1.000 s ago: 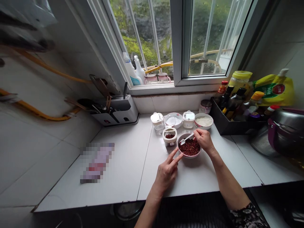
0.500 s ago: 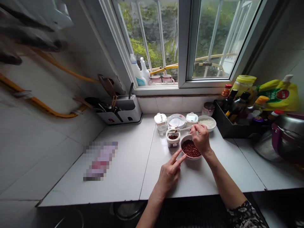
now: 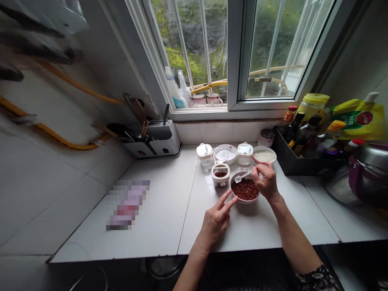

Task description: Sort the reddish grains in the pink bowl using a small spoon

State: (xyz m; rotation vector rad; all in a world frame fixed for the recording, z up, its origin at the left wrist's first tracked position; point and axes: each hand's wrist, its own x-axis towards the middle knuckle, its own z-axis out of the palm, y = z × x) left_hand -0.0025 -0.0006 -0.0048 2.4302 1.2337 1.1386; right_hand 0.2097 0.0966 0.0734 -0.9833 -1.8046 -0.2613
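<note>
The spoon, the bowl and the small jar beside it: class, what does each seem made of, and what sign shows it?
Spoon: probably plastic, smooth and white; even colour, no metallic shine.
Bowl: likely glazed ceramic, pale and smooth with a pinkish edge, though melamine is possible.
Small jar: white, plastic-looking around the top; lower down it looks see-through, so glass or clear plastic.

Jar (image 3: 220,183) left of front bowl (image 3: 245,201); two bowls (image 3: 233,160) behind.
</note>
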